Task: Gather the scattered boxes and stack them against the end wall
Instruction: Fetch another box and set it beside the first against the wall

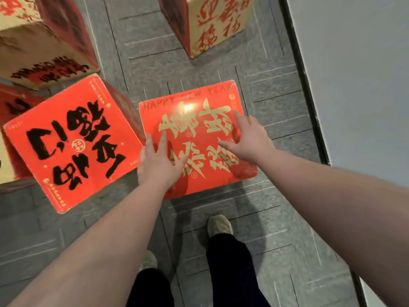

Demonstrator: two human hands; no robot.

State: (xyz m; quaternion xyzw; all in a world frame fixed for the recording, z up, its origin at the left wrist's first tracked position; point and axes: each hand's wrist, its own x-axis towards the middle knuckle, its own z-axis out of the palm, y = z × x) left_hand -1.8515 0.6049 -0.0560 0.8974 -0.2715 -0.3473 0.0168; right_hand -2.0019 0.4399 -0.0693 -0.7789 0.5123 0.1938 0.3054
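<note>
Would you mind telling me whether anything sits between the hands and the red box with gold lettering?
Nothing visible does. The left hand and right hand are spread open directly over the top of the red box with gold lettering. The red box with black lettering sits just beside it on the left, near the left hand.

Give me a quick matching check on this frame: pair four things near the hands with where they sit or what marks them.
Things:
1. gold-lettered box
2. black-lettered box
3. tan box
4. wall

Descriptions:
A. far, top centre, red writing on its side
B. under both open hands
C. pale, along the right edge
D. left of the hands, untouched

Pairs: 1-B, 2-D, 3-A, 4-C. The left hand and right hand are spread over box 1.
</note>
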